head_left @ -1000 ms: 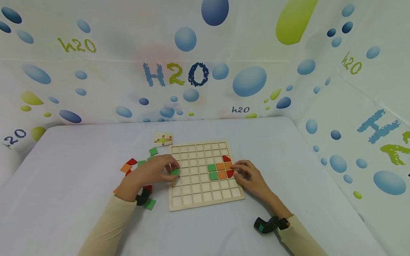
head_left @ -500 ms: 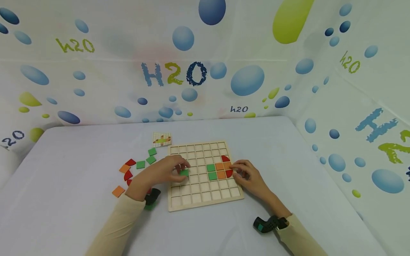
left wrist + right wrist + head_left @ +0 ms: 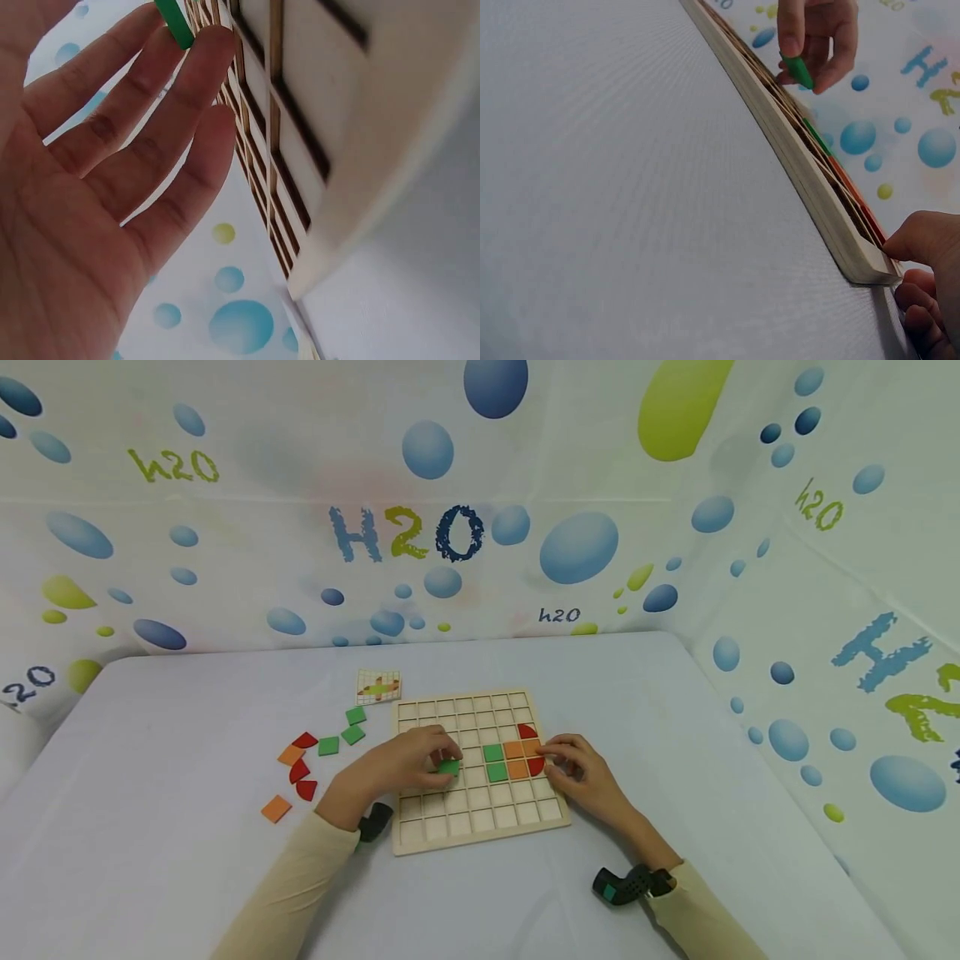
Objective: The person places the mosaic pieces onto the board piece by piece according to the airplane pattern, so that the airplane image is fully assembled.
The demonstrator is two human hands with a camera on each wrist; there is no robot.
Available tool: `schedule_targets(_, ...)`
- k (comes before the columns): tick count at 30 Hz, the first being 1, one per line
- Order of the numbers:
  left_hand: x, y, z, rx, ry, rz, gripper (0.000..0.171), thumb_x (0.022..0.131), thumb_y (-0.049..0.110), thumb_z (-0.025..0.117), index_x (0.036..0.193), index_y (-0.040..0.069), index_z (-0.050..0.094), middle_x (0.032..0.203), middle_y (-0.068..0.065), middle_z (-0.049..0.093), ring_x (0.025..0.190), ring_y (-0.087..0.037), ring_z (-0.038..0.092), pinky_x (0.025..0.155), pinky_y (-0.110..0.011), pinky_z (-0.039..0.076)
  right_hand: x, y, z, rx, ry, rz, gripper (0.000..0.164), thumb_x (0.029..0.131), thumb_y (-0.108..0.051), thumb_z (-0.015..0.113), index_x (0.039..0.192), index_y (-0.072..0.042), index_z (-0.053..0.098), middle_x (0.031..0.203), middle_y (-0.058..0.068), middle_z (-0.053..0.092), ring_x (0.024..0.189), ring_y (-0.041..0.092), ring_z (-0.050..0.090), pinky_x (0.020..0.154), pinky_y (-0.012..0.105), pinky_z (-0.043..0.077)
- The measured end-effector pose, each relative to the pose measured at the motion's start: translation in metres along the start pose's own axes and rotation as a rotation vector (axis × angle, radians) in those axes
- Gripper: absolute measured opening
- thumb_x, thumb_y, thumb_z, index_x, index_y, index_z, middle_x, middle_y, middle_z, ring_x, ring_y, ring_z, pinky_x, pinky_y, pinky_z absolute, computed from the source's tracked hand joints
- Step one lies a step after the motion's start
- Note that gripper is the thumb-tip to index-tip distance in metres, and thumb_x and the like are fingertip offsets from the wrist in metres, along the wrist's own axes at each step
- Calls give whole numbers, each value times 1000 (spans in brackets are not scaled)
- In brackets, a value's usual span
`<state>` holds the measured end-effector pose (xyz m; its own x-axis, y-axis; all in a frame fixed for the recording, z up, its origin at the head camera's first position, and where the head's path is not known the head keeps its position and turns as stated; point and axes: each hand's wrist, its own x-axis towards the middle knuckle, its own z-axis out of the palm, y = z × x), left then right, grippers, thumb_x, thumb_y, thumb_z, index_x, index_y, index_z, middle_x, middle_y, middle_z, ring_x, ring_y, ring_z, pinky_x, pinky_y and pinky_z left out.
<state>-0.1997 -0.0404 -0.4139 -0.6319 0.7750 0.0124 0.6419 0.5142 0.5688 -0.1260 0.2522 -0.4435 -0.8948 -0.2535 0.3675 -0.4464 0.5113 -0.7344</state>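
My left hand (image 3: 411, 762) pinches a small green square tile (image 3: 448, 767) between thumb and fingers above the wooden grid board (image 3: 483, 839). In the right wrist view the green tile (image 3: 798, 70) hangs tilted, apart from the board. In the left wrist view only one edge of the tile (image 3: 175, 22) shows, by the fingertips. At the board's right edge, my right hand (image 3: 588, 777) grips the rim with thumb and fingers. Two green tiles (image 3: 497, 772), orange tiles (image 3: 517, 769) and two red quarter-round tiles (image 3: 527, 731) lie in cells near that hand.
Left of the board lie loose green tiles (image 3: 328, 746), orange tiles (image 3: 276, 809) and red quarter-round tiles (image 3: 305, 790) on the white table (image 3: 150, 760). A pattern card (image 3: 378, 687) lies behind the board's far left corner. Printed cloth walls (image 3: 300, 485) enclose the back and sides.
My left hand has carried the green tile rightward, from the board's left edge toward its middle. Red tiles and an orange tile that its wrist covered are now visible. My right hand has stayed put.
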Motion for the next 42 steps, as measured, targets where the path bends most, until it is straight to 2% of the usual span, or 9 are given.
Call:
schedule_targets(7,6,10,6,38,13,16,24,87,20,73,107,7,70,98,1,60,79,-10,58,72,-23,49,0,0,1,-2,0,12,26,87,7,65,113,10,65,115,27,57,81,35,52,66,26,44)
schedule_targets(12,14,10,12,23,5,52,23,88,16,72,107,6,66,96,-2,60,79,-11,57,72,-23,48,0,1,1,-1,-3,17,26,87,7,65,113,10,65,116,27,56,81,36,52,67,23,43)
schedule_targets(16,17,10,16,26,-5,73,17,86,11,73,100,5,64,90,-2,58,77,-12,53,71,-22,47,-1,2,1,1,-8,21,27,88,6,65,114,9,65,116,27,56,82,35,52,67,25,43)
schedule_targets(24,17,14,16,19,-13,25,12,83,4,70,95,5,68,88,-1,55,77,-12,50,70,-23,45,0,1,0,-10,-4,18,26,87,6,65,114,9,65,115,27,57,81,34,52,66,25,43)
schedule_targets(31,20,13,16,29,-3,66,12,85,9,73,95,5,69,87,-1,57,77,-12,51,70,-22,46,1,2,0,-7,-5,19,26,88,6,65,114,9,65,116,27,56,82,34,52,67,26,43)
schedule_targets(42,22,9,16,-9,-23,72,13,86,8,73,98,5,71,93,-2,61,80,-13,55,73,-23,48,1,3,4,-17,1,14,27,87,8,65,114,10,65,116,28,56,82,35,52,67,27,44)
